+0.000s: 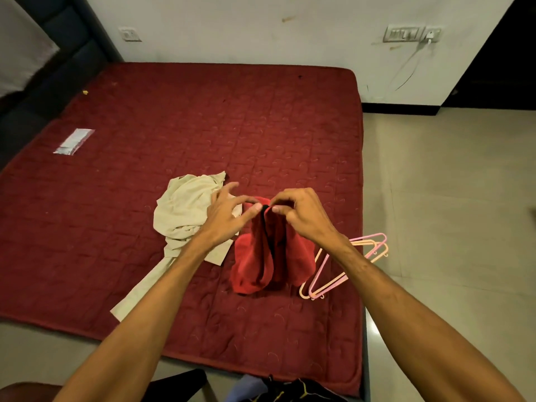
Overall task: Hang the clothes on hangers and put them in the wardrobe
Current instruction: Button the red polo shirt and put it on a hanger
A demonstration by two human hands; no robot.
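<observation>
At centre frame, the left hand and right hand, close together, pinch the top of a red garment over the bed; a cream garment lies left, hangers lie untouched right, so nothing seems hung yet.

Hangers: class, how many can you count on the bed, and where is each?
2 visible: a pink hanger and a peach hanger, overlapping at the right edge of the bed beside the red garment. An arm covers part; more may be hidden.
</observation>
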